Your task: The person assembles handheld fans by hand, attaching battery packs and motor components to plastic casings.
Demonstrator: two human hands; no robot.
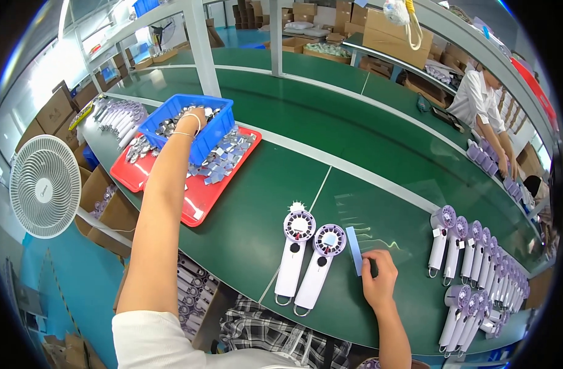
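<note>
My left hand (194,118) reaches into a blue plastic bin (215,136) of small round metallic parts (168,126); its fingers are hidden among them. Over the green table, my right hand (380,277) is closed, thumb and finger pinching the lower end of a narrow light-blue strip (353,246). Something dark shows between those fingers, too small to name. Between my arms lie two white-and-lilac handheld fans (291,267) (312,283), side by side, heads away from me and wrist loops near me. A jagged silvery disc (297,206) lies at the left fan's head.
Under the bin is a red tray (198,206) with silvery-blue square pieces (217,165). Rows of handheld fans (472,252) lie at the right. A white electric fan (45,184) stands at the left. Across the table, a person (478,101) handles lilac parts.
</note>
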